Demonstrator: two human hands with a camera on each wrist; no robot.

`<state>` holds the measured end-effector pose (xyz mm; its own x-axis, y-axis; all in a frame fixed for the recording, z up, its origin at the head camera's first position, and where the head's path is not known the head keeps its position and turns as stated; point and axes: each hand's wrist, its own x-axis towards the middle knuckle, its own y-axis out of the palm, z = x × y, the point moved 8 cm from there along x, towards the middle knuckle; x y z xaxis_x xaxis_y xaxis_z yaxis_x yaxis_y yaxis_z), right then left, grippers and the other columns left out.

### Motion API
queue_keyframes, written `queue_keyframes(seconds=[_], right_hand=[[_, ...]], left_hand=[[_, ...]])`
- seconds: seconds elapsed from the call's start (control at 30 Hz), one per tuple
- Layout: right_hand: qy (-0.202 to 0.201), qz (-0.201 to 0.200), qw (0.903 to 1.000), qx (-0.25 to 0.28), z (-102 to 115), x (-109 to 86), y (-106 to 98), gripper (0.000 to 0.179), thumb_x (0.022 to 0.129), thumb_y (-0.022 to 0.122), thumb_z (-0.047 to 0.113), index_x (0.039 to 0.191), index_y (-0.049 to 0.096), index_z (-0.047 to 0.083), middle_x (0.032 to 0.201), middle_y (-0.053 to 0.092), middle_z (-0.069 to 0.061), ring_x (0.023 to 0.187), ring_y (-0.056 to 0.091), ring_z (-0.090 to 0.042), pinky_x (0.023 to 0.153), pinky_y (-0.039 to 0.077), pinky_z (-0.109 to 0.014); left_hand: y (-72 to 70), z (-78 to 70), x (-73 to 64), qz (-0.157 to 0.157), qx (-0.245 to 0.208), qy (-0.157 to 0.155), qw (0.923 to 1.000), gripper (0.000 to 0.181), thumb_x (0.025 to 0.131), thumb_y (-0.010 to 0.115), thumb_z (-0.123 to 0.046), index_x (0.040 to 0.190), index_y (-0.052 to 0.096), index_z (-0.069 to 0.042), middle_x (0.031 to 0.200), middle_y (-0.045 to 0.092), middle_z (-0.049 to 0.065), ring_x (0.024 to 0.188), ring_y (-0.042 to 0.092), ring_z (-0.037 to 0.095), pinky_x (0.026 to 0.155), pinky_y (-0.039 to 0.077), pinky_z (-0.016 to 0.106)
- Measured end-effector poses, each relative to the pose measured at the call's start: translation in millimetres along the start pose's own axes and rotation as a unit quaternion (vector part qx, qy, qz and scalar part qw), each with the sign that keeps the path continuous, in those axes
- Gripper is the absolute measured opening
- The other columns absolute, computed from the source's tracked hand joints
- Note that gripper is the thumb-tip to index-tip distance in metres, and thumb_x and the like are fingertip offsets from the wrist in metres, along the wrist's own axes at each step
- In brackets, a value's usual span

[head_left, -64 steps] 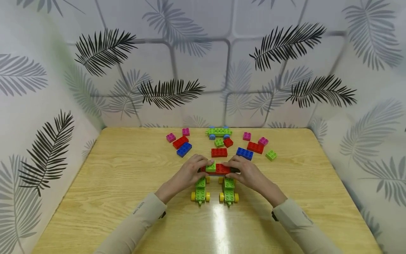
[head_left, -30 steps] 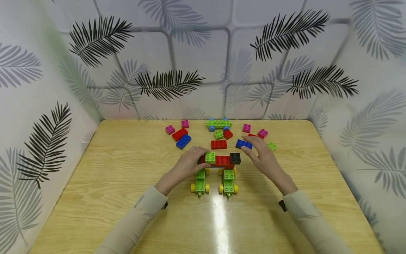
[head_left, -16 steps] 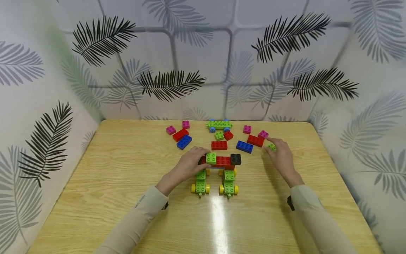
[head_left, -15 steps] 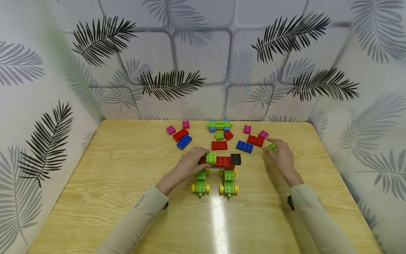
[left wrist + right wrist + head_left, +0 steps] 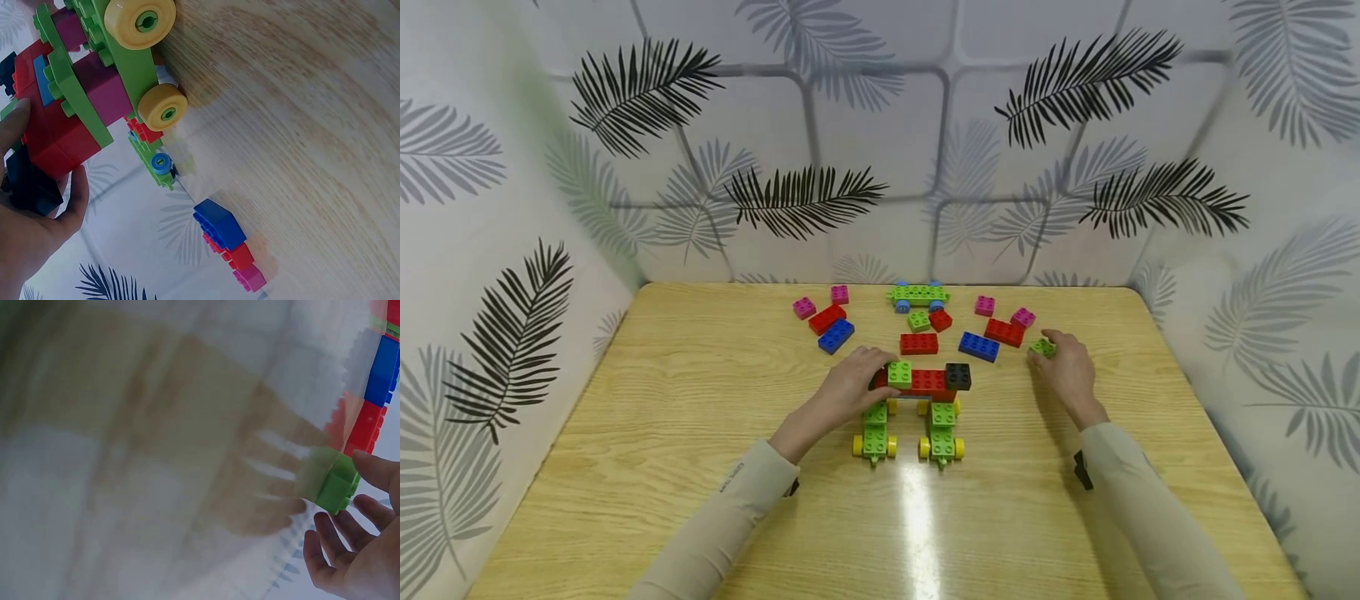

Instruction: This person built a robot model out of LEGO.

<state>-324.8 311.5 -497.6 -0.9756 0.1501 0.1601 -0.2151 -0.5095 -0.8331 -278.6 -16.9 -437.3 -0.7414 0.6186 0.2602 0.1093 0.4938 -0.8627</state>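
A model of toy building bricks stands on two green wheeled bases (image 5: 942, 442) with yellow wheels. Red bricks (image 5: 928, 381) bridge its top, bearing a light green brick (image 5: 898, 373) and a black brick (image 5: 957, 376) at the right end. My left hand (image 5: 842, 393) grips the model's left end, thumb and fingers around another black brick (image 5: 32, 182) and the red bricks, as the left wrist view shows. Off to the right, my right hand (image 5: 1069, 377) pinches a loose green brick (image 5: 339, 482) between thumb and index finger; its other fingers are loosely bent.
Behind the model lie a red brick (image 5: 919, 344), a blue brick (image 5: 979, 346) and a green car base (image 5: 918, 294) with blue wheels. Another blue brick (image 5: 836, 336) lies with red and pink ones at back left. A patterned wall (image 5: 880, 167) closes off the table's far edge.
My right hand has left the model's right end and moved right, past the blue brick, to the loose green brick, where its fingers have closed. My left hand stays on the model.
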Motion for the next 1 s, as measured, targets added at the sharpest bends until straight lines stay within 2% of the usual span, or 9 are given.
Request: queue_keyframes(seconds=[0.23, 0.57, 0.77, 1.0], right_hand=[[0.015, 0.021, 0.9996, 0.003, -5.5, -1.8, 5.0, 0.041, 0.089, 0.065, 0.008, 0.128, 0.057, -0.002, 0.122, 0.056, -0.030, 0.106, 0.056, -0.044, 0.078, 0.048, -0.055], [0.010, 0.011, 0.9995, 0.026, 1.7, -7.8, 2.7, 0.039, 0.090, 0.065, 0.009, 0.128, 0.059, -0.001, 0.124, 0.056, -0.026, 0.108, 0.055, -0.040, 0.082, 0.048, -0.054], [-0.052, -0.008, 0.9975, 0.048, 26.9, -14.7, -4.0, 0.040, 0.089, 0.065, 0.003, 0.128, 0.057, -0.003, 0.120, 0.058, -0.025, 0.106, 0.055, -0.040, 0.085, 0.047, -0.054], [-0.120, -0.036, 0.9891, 0.077, 66.5, -25.3, -17.7, 0.039, 0.088, 0.068, 0.001, 0.126, 0.059, -0.002, 0.116, 0.059, -0.023, 0.103, 0.056, -0.039, 0.084, 0.047, -0.053]], left_hand=[[-1.4, 0.8, -0.9, 0.003, -0.006, 0.001, 1.0000, 0.047, 0.087, 0.072, -0.026, 0.126, 0.057, -0.005, 0.118, 0.062, 0.008, 0.101, 0.055, 0.023, 0.083, 0.050, 0.036], [-1.4, 1.3, -0.4, 0.009, -0.007, -0.001, 0.9999, 0.047, 0.088, 0.071, -0.025, 0.127, 0.056, -0.005, 0.118, 0.062, 0.008, 0.106, 0.055, 0.025, 0.089, 0.049, 0.037], [-1.9, 1.0, 0.0, 0.012, -0.011, -0.004, 0.9999, 0.047, 0.088, 0.071, -0.025, 0.127, 0.056, -0.004, 0.120, 0.061, 0.009, 0.107, 0.055, 0.026, 0.090, 0.049, 0.038], [-0.9, 2.1, 1.6, 0.016, -0.015, -0.016, 0.9996, 0.047, 0.088, 0.071, -0.026, 0.127, 0.057, -0.005, 0.119, 0.061, 0.008, 0.104, 0.054, 0.024, 0.088, 0.049, 0.037]])
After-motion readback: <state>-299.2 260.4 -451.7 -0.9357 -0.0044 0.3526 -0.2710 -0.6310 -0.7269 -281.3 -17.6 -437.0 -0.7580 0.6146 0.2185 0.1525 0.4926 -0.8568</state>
